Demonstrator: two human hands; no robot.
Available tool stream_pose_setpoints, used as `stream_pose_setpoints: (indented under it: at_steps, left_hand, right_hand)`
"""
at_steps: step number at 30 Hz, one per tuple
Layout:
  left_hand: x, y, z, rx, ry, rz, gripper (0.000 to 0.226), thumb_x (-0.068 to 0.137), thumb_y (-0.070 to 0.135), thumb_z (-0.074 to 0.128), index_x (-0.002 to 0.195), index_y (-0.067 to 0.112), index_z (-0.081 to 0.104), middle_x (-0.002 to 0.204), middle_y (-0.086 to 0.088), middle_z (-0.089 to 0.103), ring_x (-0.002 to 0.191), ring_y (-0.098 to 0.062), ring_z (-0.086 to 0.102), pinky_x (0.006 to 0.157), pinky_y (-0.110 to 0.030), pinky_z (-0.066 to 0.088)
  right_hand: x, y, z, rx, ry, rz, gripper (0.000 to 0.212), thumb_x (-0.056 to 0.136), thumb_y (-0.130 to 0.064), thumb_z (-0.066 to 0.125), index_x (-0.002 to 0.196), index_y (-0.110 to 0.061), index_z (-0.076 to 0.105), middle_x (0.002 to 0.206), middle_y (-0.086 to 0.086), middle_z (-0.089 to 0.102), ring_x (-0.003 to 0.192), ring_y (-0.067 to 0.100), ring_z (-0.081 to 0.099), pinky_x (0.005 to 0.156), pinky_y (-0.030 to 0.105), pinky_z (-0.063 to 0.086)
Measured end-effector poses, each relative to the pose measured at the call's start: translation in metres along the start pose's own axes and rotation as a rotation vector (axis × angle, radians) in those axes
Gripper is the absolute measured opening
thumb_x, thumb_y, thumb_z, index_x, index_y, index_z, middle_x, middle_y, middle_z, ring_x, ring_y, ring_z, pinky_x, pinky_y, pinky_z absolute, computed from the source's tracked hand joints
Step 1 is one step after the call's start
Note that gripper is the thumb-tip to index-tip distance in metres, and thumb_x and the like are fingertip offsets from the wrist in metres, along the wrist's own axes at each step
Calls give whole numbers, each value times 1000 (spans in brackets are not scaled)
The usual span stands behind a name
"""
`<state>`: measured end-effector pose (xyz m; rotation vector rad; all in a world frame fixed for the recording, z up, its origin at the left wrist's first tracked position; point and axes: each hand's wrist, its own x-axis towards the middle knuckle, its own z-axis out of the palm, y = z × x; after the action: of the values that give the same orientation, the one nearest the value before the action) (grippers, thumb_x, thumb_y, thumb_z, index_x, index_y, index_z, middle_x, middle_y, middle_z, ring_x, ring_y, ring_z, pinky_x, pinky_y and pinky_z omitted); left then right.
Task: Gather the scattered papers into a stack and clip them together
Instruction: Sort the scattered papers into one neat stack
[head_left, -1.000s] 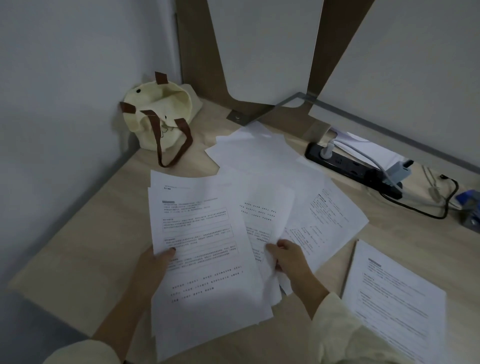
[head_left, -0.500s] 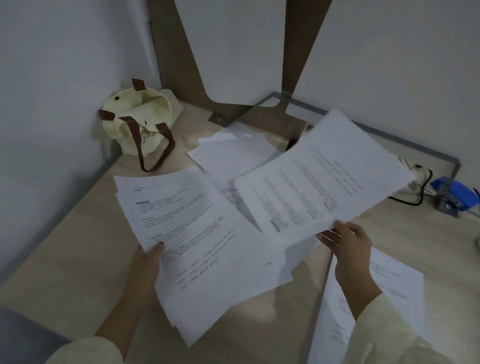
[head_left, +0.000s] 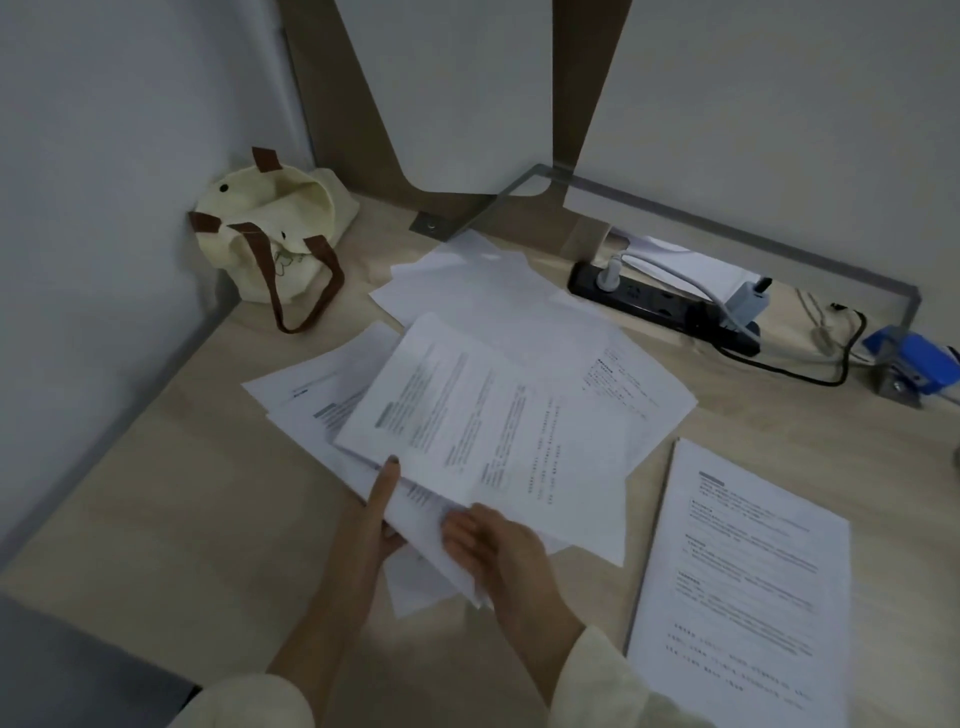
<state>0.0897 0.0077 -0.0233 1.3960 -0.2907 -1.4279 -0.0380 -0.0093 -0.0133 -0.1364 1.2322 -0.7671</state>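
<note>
Paper, likely light, floppy, slippery: my left hand (head_left: 370, 525) pinches the sheets (head_left: 467, 426) by their near edge; whether my right hand (head_left: 501, 553) grips them, I cannot tell.

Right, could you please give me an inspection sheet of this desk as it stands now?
Surface: pale wooden desk, flat.
Job's things: held bundle of papers; loose sheets behind it; printed sheet lying apart to the right; no clip recognised.
Clutter: cream tote bag; blue object, unclear.
Grippers: left hand grips the bundle, thumb on top; right hand at its near edge, grip unclear.
Cables: power strip with white plug; black cable beside it.
Surroundings: white walls, wooden panels.
</note>
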Motion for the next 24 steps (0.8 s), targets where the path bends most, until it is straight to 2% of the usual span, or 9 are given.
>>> stream_pose_setpoints:
  at_steps: [5,8,10,13,15,17,19,21,24]
  left_hand:
    - [5,-4,-6,9,139,-3,25,93,22,50,117,19,57,109,-2,67,89,-15,66,69,-27,51]
    - [6,-2,-18,4,195,2,24,93,15,49,117,17,54,105,1,63,90,-14,60,69,-28,47]
    - [6,0,-27,5,236,12,22,92,16,51,114,18,55,106,2,62,89,-12,59,70,-28,46]
    - [2,-1,-36,-9,221,22,26,91,21,54,116,20,55,106,4,65,94,-15,61,76,-32,50]
    - [0,-3,-36,27,202,7,30,90,23,56,120,19,56,111,1,65,101,-20,62,87,-40,50]
    - [1,-5,-40,48,247,-22,34,89,22,56,122,14,56,120,-6,63,108,-26,59,98,-46,45]
    - [4,-3,-49,68,287,-28,39,89,19,57,127,11,54,126,-9,59,114,-28,56,104,-48,40]
    - [6,0,-61,111,302,-16,39,89,16,57,127,9,53,127,-10,59,115,-29,55,106,-48,39]
    - [0,3,-83,181,326,12,40,88,11,56,128,7,53,125,-11,59,113,-30,55,104,-46,40]
  right_hand:
    - [-5,6,-7,-157,-183,83,12,84,-15,61,80,-4,64,61,2,64,57,13,62,64,25,55]
    - [2,-12,-34,10,-62,-45,17,83,-14,62,100,-10,62,83,7,66,77,22,58,70,32,58]
    - [7,-25,-53,32,67,-104,11,86,-11,57,96,-10,61,90,8,64,84,23,58,67,29,58]
    - [5,-23,-58,-167,63,-54,9,86,-5,54,78,-8,57,70,8,56,62,17,56,45,21,51]
    - [-3,-15,-46,-340,-84,70,17,84,-2,55,69,-8,57,53,3,55,47,13,55,48,23,50]
    - [-9,-10,-35,-513,-189,154,17,85,-4,58,69,-7,63,57,6,63,50,15,60,53,25,52]
    - [2,-13,-33,-636,-54,-9,14,85,-7,57,72,-9,62,69,11,63,55,17,59,54,24,48]
    - [20,-28,-38,-889,250,-324,4,85,-14,60,88,-12,58,89,12,62,72,19,58,64,26,45]
    - [38,-43,-44,-1305,442,-490,51,79,-29,67,121,-9,46,118,13,49,107,29,48,88,33,41]
